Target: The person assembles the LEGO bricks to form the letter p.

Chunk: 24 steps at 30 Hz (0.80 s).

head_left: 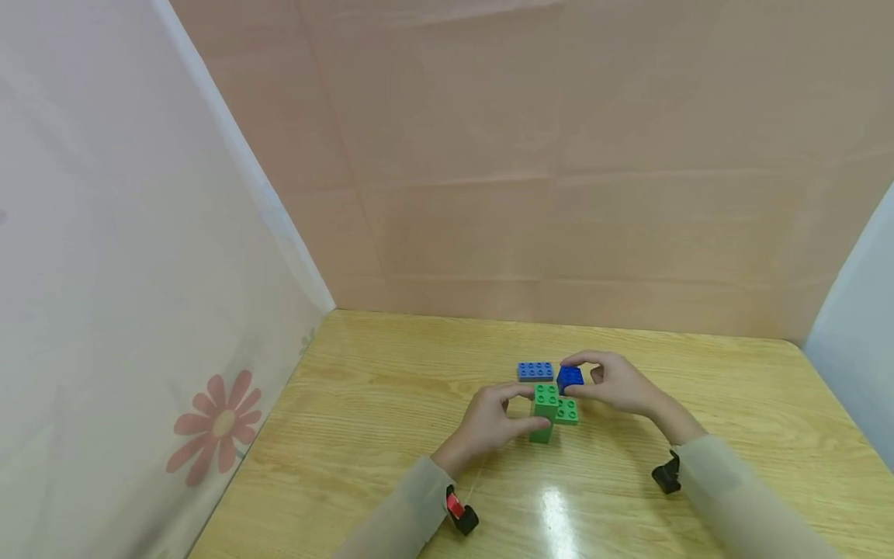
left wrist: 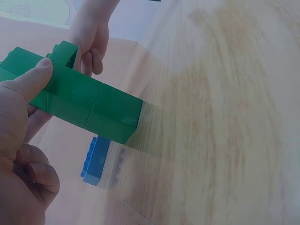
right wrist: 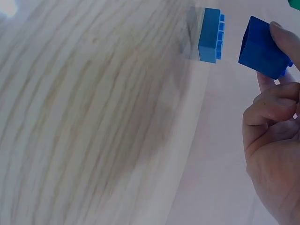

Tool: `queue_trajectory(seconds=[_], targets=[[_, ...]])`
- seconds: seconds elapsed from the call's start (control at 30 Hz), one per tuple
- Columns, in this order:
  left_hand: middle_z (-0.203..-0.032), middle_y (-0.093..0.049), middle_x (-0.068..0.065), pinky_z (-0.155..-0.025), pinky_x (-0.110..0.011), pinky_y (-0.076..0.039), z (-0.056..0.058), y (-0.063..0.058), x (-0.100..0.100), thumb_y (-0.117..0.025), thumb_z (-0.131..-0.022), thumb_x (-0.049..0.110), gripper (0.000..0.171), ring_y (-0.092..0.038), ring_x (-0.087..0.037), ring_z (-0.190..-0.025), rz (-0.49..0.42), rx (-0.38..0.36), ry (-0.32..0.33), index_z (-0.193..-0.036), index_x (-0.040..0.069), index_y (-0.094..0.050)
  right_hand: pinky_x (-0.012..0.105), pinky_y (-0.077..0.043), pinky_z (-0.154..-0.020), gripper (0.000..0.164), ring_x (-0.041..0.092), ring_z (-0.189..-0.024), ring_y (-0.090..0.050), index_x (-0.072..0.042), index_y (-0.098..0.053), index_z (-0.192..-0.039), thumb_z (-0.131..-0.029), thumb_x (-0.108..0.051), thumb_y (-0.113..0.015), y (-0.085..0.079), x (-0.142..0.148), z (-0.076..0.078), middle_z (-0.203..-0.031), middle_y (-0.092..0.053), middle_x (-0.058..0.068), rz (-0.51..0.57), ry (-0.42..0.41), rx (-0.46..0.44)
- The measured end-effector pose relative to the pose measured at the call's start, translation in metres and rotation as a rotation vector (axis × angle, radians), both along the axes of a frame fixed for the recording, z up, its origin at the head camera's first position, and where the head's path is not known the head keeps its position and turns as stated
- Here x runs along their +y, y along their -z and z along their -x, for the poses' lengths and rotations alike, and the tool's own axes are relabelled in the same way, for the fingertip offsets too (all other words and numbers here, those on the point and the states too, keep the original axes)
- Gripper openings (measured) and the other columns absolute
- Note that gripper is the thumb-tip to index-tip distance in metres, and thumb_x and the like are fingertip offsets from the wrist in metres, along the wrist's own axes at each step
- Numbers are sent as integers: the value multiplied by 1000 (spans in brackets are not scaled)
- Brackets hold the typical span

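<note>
My left hand [head_left: 485, 423] grips the upper part of a tower of green blocks [head_left: 545, 404], thumb on the near side. In the left wrist view, the tower's lower end is right at the tabletop. A thin green brick [head_left: 568, 411] with studs on top juts out from the tower's right side. My right hand [head_left: 618, 383] pinches a dark blue block [right wrist: 264, 47] between thumb and fingers, just behind the green brick. Tilted and raised in the right wrist view, the block shows part of its open underside. Behind the tower, a lighter blue brick [head_left: 535, 372] lies studs up.
Around the bricks spreads a wood-grain table [head_left: 391, 373]. Its far edge meets a beige cloth wall [head_left: 454, 233]; a white curtain with a red flower [head_left: 216, 427] hangs at the left. Another pale sheet [head_left: 855, 326] borders the right side.
</note>
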<state>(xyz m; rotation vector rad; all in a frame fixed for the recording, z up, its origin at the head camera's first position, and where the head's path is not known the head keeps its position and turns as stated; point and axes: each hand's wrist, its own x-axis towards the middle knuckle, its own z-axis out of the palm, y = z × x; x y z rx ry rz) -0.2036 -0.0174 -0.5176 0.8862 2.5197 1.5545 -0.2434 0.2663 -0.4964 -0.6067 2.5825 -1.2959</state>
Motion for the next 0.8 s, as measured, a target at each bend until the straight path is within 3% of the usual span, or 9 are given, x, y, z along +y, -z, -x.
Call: queue_trajectory(seconds=[0.27, 0.4, 0.57, 0.7, 0.8], targets=[[-113, -70, 19, -50, -21, -28, 0, -1, 1, -84, -88, 41, 41, -27, -5, -53, 25, 16, -8, -123, 22, -76, 27, -35, -47, 55, 8, -50, -33, -6, -67, -133, -89, -33, -85, -16, 9, -14, -60, -38, -7, -21, 41, 30], [-117, -71, 15, -53, -21, -30, 0, -1, -1, -84, -88, 40, 43, -29, -5, -56, 23, 7, -12, -125, 19, -75, 29, -35, -48, 48, 10, -50, -34, -12, -69, -130, -89, -33, -85, -26, 10, -22, -60, -37, -8, -20, 48, 77], [-118, -71, 14, -54, -22, -30, -1, -1, -1, -84, -88, 39, 43, -29, -6, -56, 10, 2, -2, -125, 19, -75, 29, -36, -48, 42, 11, -50, -35, -17, -70, -127, -89, -29, -85, -36, 10, -33, -66, -43, -4, 2, 41, 123], [-118, -71, 16, -55, -21, -32, -1, -1, -1, -84, -88, 40, 42, -38, -9, -63, 2, -8, -3, -124, 21, -76, 28, -37, -48, 41, 11, -51, -38, -18, -70, -126, -89, -27, -85, -43, 8, -41, -76, -51, 1, 7, 21, 172], [-118, -70, 17, -55, -21, -31, 0, -1, -1, -84, -87, 41, 43, -37, -9, -62, 9, -12, -8, -124, 21, -76, 28, -38, -48, 40, 10, -52, -39, -18, -70, -125, -89, -25, -85, -46, 6, -45, -84, -58, 0, 10, 7, 213]])
